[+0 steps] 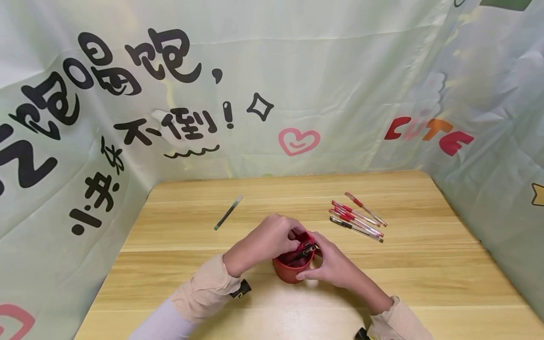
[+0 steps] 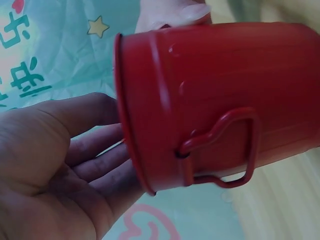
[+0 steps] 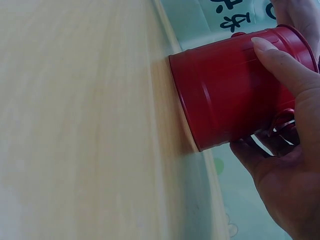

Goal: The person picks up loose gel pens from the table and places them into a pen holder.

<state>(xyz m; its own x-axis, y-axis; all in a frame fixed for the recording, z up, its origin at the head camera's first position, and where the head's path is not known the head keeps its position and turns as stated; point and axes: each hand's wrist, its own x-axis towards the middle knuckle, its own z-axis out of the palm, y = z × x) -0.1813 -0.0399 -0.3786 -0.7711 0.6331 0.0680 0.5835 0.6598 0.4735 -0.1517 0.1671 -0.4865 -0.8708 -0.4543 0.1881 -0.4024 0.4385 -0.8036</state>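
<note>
Gripping the cup (image 1: pixel 289 275), the right hand (image 1: pixel 333 265) sets its thumb on the near side and its other fingers round the far side; the cup is near the middle of the counter (image 1: pixel 182 264), its mouth facing up, though I cannot tell whether its base touches the wood; the left hand (image 1: pixel 272 236) bends over the rim with its fingertips down inside, and what they pinch, if anything, is hidden; pens (image 1: pixel 308 251), some dark, lean in the cup between the two hands; the left wrist view shows a bent wire handle (image 2: pixel 252 145) on the cup's side; beyond the right hand lie several red pens (image 1: pixel 354 215) close together, with a black pen (image 1: pixel 356 229) just beside them on the near side; well apart, beyond the left hand, one green-tipped pen (image 1: pixel 228 212) lies aslant; behind the counter hangs a pale sheet (image 1: pixel 340 85) with black writing and a pink heart (image 1: pixel 299 141).
</note>
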